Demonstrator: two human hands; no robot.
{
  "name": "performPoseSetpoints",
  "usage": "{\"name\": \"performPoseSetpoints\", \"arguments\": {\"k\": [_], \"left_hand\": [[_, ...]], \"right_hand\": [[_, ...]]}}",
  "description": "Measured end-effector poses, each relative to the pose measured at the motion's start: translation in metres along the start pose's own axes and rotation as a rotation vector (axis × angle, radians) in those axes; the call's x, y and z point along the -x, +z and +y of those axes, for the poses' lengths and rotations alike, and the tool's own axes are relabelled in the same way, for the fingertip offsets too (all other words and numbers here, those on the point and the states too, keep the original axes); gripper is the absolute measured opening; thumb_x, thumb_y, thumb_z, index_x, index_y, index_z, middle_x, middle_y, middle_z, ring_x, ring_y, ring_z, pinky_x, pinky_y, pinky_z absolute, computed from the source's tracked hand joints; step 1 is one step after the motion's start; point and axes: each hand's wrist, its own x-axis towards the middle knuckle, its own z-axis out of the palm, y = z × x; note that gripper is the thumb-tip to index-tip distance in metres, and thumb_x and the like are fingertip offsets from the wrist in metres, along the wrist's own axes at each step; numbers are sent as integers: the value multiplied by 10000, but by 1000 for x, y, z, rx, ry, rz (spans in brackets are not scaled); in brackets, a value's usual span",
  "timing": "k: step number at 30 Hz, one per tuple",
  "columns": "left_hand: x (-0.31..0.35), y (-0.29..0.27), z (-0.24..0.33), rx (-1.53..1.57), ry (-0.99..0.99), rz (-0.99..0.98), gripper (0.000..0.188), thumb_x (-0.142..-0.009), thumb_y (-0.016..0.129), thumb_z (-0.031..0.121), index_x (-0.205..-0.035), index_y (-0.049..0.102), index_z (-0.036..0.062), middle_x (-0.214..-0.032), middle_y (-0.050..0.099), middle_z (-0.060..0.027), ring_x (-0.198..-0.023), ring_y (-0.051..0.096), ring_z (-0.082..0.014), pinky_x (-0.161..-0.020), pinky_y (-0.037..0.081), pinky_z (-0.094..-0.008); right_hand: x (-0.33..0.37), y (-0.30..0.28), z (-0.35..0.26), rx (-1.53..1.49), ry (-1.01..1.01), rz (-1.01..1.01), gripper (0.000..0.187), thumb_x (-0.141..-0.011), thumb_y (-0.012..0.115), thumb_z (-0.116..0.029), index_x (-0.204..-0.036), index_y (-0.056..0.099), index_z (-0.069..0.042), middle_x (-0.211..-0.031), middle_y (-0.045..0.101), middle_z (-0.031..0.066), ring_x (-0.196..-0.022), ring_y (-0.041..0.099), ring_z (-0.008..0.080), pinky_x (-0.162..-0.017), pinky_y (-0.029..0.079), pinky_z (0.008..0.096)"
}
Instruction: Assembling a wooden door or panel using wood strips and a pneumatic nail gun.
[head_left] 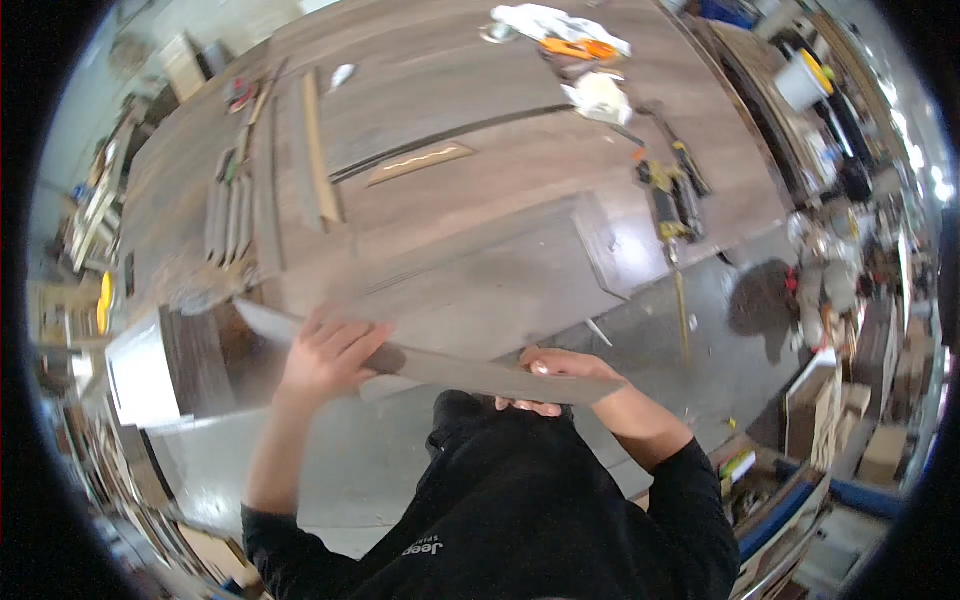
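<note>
Strip [465, 373] held up at the table's [430, 85] near side. Right hand [568, 362] pinches it, thumb far edge, fingertips near edge. Left hand [335, 352] on it, blurred; grip unclear. Two-handed hold probably steadies its length.

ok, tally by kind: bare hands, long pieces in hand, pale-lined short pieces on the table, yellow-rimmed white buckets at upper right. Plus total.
Bare hands, left and right: 2
Long flat piece in hand: 1
Pale-lined short piece: 1
Yellow-rimmed white bucket: 1
Total: 5
</note>
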Motion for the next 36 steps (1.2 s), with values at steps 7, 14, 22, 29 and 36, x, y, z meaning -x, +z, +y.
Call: {"name": "performPoseSetpoints", "arguments": {"k": [7,14,22,29,36], "left_hand": [[-29,14,-3,52,-74,-11,526,-557,891,50,-1048,701,49,-998,720,-89,-890,689,-253,-919,544,-437],[-88,19,27,1014,-794,647,362,-980,680,163,-1227,469,3,-1072,660,-154,-954,682,-273,-857,591,-445],[-56,100,81,1425,-1103,769,632,-1006,643,376,-1464,348,54,-1381,520,-207,-1270,550,-338,-1064,453,-556],[-2,82,39,-80,-309,93,831,-732,878,263,-1472,501,237,-1639,303,-155,-1531,233,-410,-1194,151,-713],[-32,69,26,-132,50,95,571,-733,858,180,-1264,646,184,-1208,711,-23,-1104,681,-236,-1069,480,-501]], "right_hand": [[10,-14,11,-173,-87,215,752,-1035,422,-597,-1320,585,79,-985,685,105,-685,674,207,-606,558,322],[-31,46,-58,1496,-728,777,721,-862,795,-422,-1433,544,-58,-1161,706,185,-1026,700,335,-928,551,428],[-23,17,-48,884,98,302,590,-868,808,-315,-1330,625,3,-1110,740,154,-963,713,218,-876,555,335],[22,-14,-18,597,310,169,437,-920,734,-133,-1318,637,20,-1033,728,78,-866,695,148,-828,564,307],[56,-41,7,18,80,199,494,-1023,586,-360,-1287,618,56,-1097,733,162,-806,706,233,-781,581,367]]}}
